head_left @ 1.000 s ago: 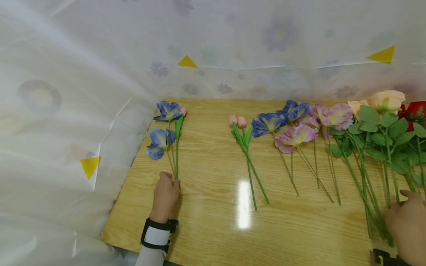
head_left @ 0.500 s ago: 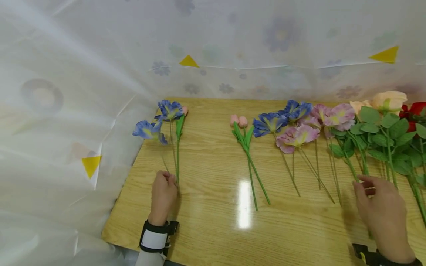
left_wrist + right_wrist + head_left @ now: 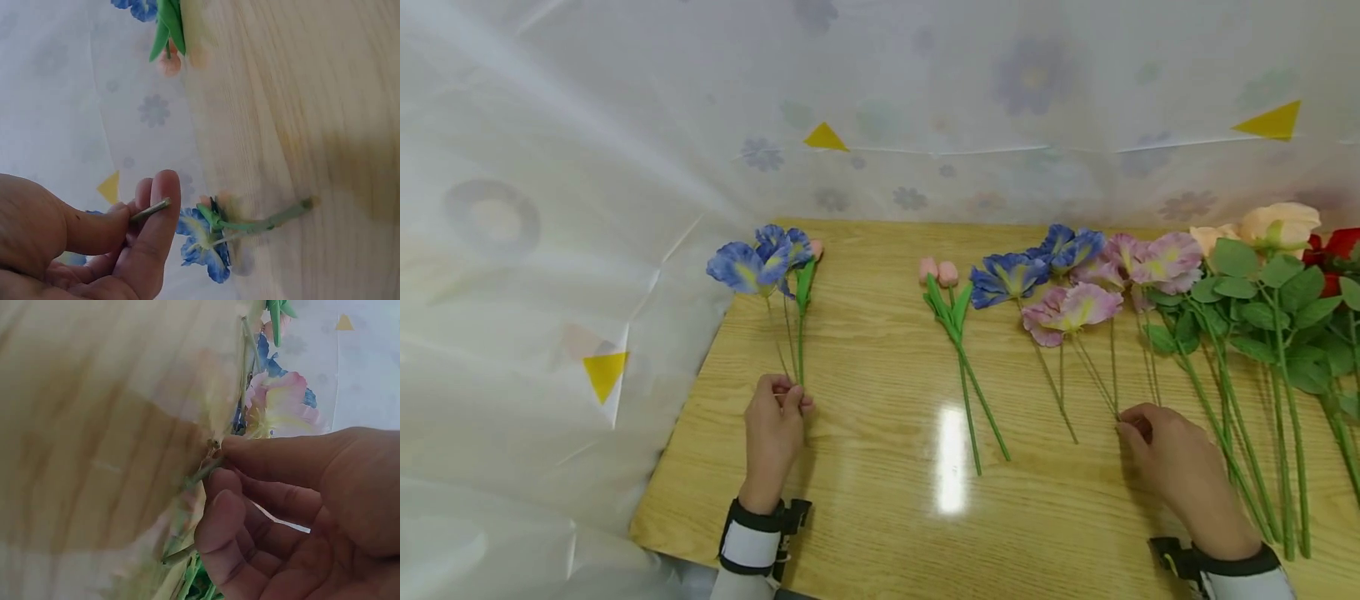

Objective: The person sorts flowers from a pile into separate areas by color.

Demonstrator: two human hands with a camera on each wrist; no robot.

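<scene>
My left hand (image 3: 775, 429) pinches the thin stem of a blue artificial flower (image 3: 741, 267) between thumb and fingers. In the left wrist view, the stem's cut end (image 3: 153, 209) sticks out past the thumb. Beside it on the table lie another blue flower (image 3: 209, 244) and a pink tulip (image 3: 817, 248), its green leaf showing. My right hand (image 3: 1180, 467) is at the lower end of a purplish-pink flower (image 3: 1070, 313), thumb and forefinger pinching the stem. The right wrist view shows stem ends right at those fingertips, and the pink-and-yellow petals (image 3: 284, 406) beyond.
Two crossed pink tulips (image 3: 957, 321) lie mid-table. To their right are two blue flowers (image 3: 1009, 279), more purplish-pink ones (image 3: 1163, 262), peach roses (image 3: 1277, 229) and red roses (image 3: 1343, 247). Plastic sheeting (image 3: 647, 208) borders the table (image 3: 880, 508) at left and back.
My left hand has raised the blue flower, its bloom now overlapping the one behind. My right hand has moved left from the rose stems to the purplish-pink flower's stem.
</scene>
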